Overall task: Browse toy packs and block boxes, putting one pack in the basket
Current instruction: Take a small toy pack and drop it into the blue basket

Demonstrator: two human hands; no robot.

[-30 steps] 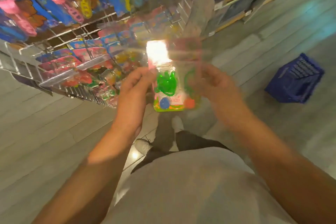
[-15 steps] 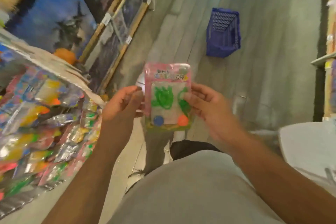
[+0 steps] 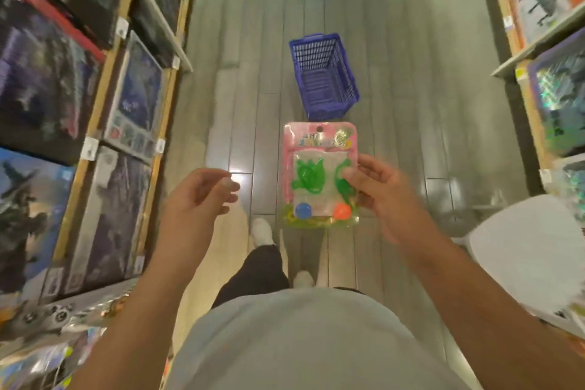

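Note:
A pink toy pack with green sticky hands and a blue and an orange ball is upright in front of me. My right hand pinches its right edge, thumb on the front. My left hand hovers to the left of the pack, apart from it, fingers loosely curled and holding nothing. A blue plastic basket stands on the floor ahead, just beyond the top of the pack, and looks empty.
Shelves of large block boxes line the left side of the aisle, and more boxes fill the right shelves. Loose toy packs lie at lower left. A white rounded object sits at lower right. Grey plank floor runs ahead.
The view has swung from the toy rack to the aisle, with the basket now straight ahead. My left hand has let go of the pack and moved left; my right hand alone holds it.

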